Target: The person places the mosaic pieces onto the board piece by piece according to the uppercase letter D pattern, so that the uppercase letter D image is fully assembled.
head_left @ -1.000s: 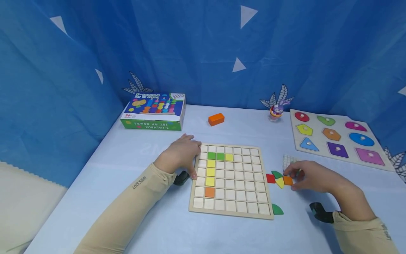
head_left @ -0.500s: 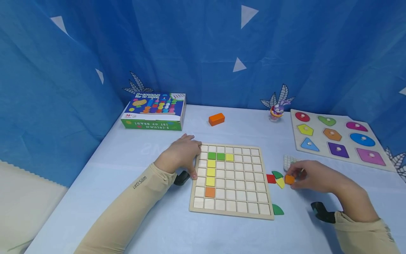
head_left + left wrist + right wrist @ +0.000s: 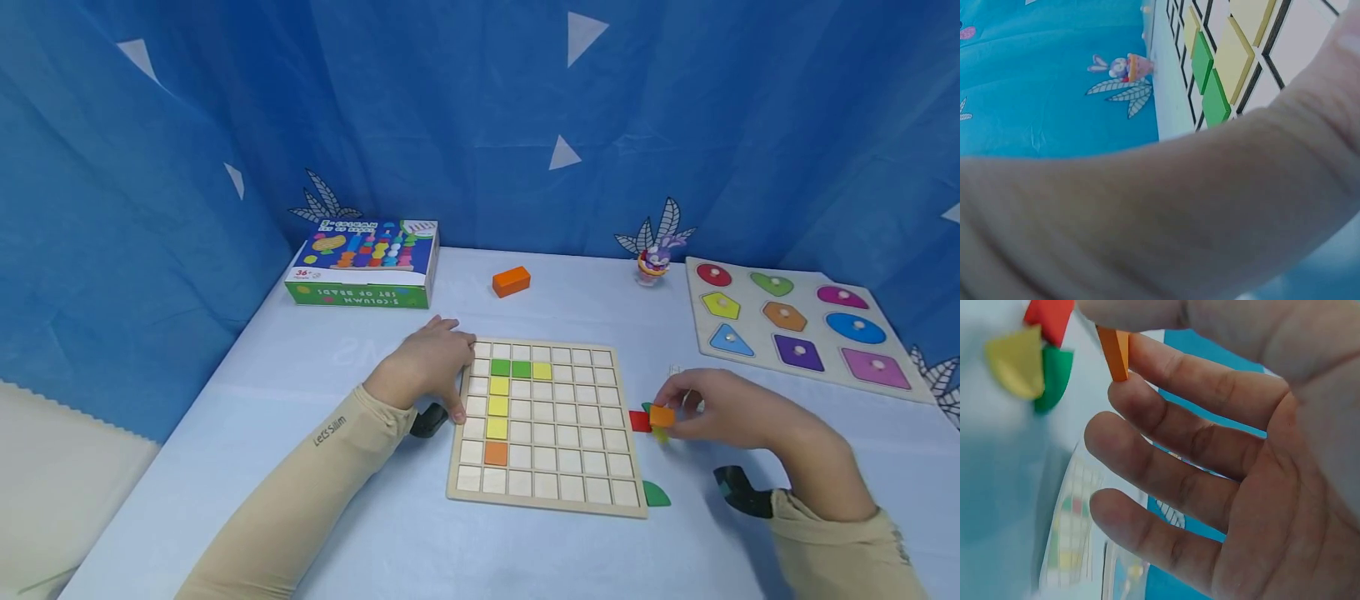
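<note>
My right hand (image 3: 723,408) pinches an orange square tile (image 3: 662,417) between thumb and fingertips. In the right wrist view the orange tile (image 3: 1115,353) shows edge-on, raised off the table. Below it lie a red tile (image 3: 639,422), a yellow quarter-round tile (image 3: 1016,362) and a green quarter-round tile (image 3: 1055,380). My left hand (image 3: 431,362) rests along the left edge of a wooden grid board (image 3: 551,506), thumb touching the rim. Green tiles (image 3: 511,368), yellow tiles (image 3: 498,407) and one orange tile (image 3: 496,454) sit in the board's cells.
Another green quarter-round tile (image 3: 656,494) lies by the board's lower right corner. A pattern card (image 3: 1072,519) is partly hidden by the right hand. Farther back are a bead-set box (image 3: 363,263), an orange block (image 3: 512,282), a bunny figurine (image 3: 655,260) and a shape puzzle (image 3: 812,329).
My right hand has lifted the orange tile from beside the yellow piece and carried it left, over the yellow and green pieces. The left hand has stayed in place.
</note>
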`<act>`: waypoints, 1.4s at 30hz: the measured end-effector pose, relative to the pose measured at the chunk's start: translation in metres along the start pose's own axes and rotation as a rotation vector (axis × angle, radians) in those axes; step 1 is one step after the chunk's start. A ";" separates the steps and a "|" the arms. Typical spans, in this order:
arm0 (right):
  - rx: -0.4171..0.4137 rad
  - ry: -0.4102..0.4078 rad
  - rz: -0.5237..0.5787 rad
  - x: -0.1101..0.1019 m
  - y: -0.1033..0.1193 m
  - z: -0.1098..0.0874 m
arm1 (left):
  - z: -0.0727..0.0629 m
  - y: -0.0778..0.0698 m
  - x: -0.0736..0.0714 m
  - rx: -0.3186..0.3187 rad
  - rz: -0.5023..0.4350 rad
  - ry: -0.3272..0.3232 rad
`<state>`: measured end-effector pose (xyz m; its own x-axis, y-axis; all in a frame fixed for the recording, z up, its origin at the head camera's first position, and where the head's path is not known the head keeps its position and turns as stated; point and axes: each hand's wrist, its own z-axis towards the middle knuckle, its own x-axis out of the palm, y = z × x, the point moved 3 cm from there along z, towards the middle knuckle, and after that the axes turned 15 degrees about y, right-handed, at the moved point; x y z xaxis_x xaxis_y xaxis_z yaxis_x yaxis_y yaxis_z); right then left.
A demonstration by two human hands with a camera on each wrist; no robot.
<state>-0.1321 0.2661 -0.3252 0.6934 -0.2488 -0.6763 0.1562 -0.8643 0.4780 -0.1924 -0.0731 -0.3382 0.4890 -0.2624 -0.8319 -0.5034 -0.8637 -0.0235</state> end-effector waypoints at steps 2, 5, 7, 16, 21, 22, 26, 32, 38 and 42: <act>-0.012 0.002 0.004 0.001 0.007 0.003 | 0.001 0.000 0.000 -0.003 0.007 0.005; -0.035 0.009 0.003 0.003 0.019 0.008 | 0.001 0.000 0.001 -0.006 0.008 0.009; -0.050 0.019 0.004 0.004 0.027 0.013 | 0.001 0.000 0.001 -0.009 0.008 0.010; -0.111 0.028 -0.023 0.017 0.064 0.031 | 0.002 -0.001 0.001 -0.003 0.007 0.014; -0.195 0.006 -0.045 0.028 0.081 0.039 | 0.003 -0.001 0.001 0.002 0.004 0.012; -0.207 0.008 -0.046 0.031 0.085 0.040 | 0.003 -0.001 0.001 0.002 0.003 0.012; -0.257 0.025 -0.061 0.042 0.100 0.045 | 0.002 -0.001 0.001 -0.003 0.005 0.016; -0.311 0.046 -0.103 0.057 0.114 0.054 | 0.002 0.000 0.000 -0.003 0.015 0.019; -0.323 0.052 -0.118 0.066 0.118 0.060 | 0.001 0.000 -0.001 0.001 0.005 0.024; -0.296 0.048 -0.139 0.068 0.120 0.063 | 0.001 0.001 -0.001 0.009 -0.004 0.026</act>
<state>-0.1106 0.1180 -0.3497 0.6827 -0.1102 -0.7223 0.4441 -0.7224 0.5300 -0.1942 -0.0731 -0.3385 0.5095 -0.2706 -0.8168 -0.5076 -0.8610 -0.0314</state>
